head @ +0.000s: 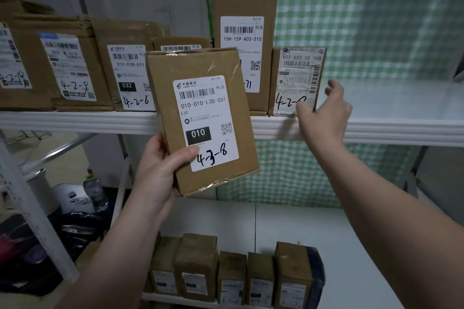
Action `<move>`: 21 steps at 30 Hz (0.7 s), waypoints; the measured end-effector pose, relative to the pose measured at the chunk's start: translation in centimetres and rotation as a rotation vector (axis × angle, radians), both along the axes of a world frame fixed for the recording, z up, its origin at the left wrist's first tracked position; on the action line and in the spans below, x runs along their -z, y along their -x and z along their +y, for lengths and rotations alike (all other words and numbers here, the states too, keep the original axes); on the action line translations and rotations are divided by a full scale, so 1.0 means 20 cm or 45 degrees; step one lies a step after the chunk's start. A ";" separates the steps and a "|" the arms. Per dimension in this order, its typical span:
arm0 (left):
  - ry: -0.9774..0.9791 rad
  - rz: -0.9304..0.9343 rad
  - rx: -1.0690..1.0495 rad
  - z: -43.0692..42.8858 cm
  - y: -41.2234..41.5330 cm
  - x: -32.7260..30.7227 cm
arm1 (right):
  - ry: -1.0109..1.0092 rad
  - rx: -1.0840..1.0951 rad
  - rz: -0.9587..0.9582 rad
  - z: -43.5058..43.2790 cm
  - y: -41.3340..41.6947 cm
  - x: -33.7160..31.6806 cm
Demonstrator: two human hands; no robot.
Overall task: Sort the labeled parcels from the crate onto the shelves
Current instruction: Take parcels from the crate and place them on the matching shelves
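Left hand [160,173] grips a taped brown parcel [200,120] labelled 4-3-8.

The feed is dim, flat and cool-toned, and I see no lamp in view. The label [206,120] just above my left fingers [187,153] reads sharp, and the tape [213,68] higher on that parcel [175,68] gives off a faint glare. My right fingers [305,110] are smeared by motion blur. A soft shadow [283,128] lies on the shelf edge [376,130] just below them. Far below my left fingers the corner sinks into dark, the lower labels [232,291] are soft, and straight lines bow near the frame's edges.
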State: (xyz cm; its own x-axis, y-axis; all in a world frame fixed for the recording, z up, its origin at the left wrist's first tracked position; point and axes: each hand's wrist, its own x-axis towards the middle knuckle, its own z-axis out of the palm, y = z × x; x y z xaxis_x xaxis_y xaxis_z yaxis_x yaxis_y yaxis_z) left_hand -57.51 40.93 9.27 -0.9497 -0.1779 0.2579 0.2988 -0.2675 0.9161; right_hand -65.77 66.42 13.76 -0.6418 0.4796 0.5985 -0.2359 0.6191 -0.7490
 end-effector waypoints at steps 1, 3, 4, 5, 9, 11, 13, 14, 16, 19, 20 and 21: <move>0.001 0.002 0.028 0.00 0.00 0.00 | 0.039 0.016 0.150 -0.01 -0.04 0.01; 0.005 0.003 0.086 0.02 0.00 0.01 | 0.143 -0.110 0.351 -0.05 -0.12 0.03; 0.013 0.002 0.118 0.03 -0.01 0.01 | 0.218 -0.275 0.337 -0.07 -0.16 0.04; 0.026 -0.001 0.155 0.04 -0.01 0.01 | 0.287 -0.482 0.241 -0.09 -0.20 0.06; 0.095 -0.044 0.312 0.10 -0.01 0.07 | 0.406 -1.043 -0.257 -0.09 -0.30 0.19; 0.166 -0.080 0.396 0.13 0.00 0.13 | 0.408 -1.063 -0.352 -0.04 -0.34 0.27; 0.234 -0.136 0.471 0.17 0.01 0.20 | 0.451 -1.056 -0.448 0.03 -0.38 0.36; 0.265 -0.173 0.503 0.20 0.01 0.25 | 0.480 -1.055 -0.504 0.07 -0.40 0.41; 0.323 -0.264 0.572 0.26 0.03 0.36 | 0.533 -1.031 -0.621 0.17 -0.45 0.51; 0.438 -0.359 0.718 0.37 0.07 0.54 | 0.619 -0.935 -0.741 0.31 -0.51 0.70; 0.467 -0.370 0.755 0.41 0.08 0.59 | 0.649 -0.904 -0.765 0.35 -0.52 0.76; 0.498 -0.386 0.780 0.46 0.08 0.64 | 0.678 -0.880 -0.787 0.40 -0.54 0.83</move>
State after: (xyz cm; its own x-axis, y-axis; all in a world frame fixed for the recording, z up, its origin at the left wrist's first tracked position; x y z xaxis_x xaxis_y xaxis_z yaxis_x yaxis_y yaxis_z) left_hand -59.11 50.21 -3.58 -0.8882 0.4501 -0.0925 -0.0759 0.0548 0.9956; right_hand -54.98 74.33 -2.74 -0.9947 -0.0010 -0.1029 0.1027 0.0543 -0.9932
